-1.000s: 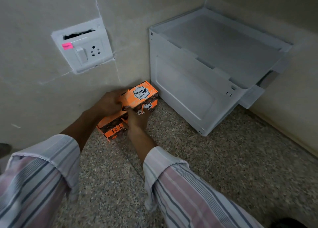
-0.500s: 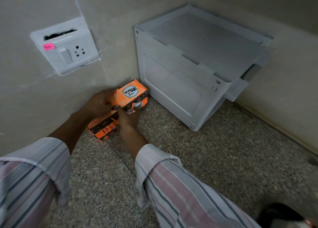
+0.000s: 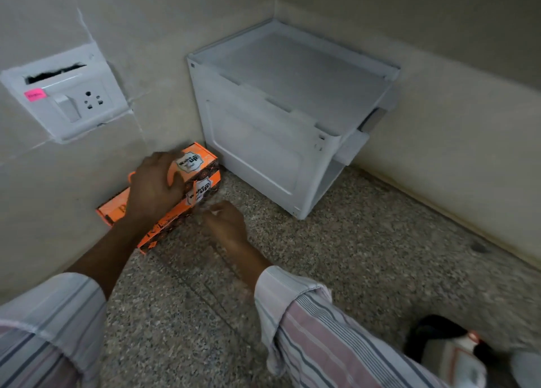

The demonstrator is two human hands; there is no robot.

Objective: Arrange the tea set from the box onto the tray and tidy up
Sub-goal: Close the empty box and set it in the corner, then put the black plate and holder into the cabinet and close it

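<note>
An orange tea-set box (image 3: 202, 179) with a white "Wake up" label lies on the speckled floor, against the wall. My left hand (image 3: 155, 185) lies over its top, fingers wrapped around the near upper edge. My right hand (image 3: 227, 222) is just in front of the box's right end and apart from it. Its fingers are loosely bent, blurred, and nothing shows in them. No tray or tea pieces are in view.
A white plastic storage bin (image 3: 263, 142) stands in the corner, right of the orange box and almost touching it. A white switch and socket plate (image 3: 67, 95) with a pink sticker sits on the left wall. A shoe (image 3: 450, 355) shows at the bottom right.
My right hand has come off the front of the box and drawn back toward me. My left hand has slid further over the box top. The view has shifted.
</note>
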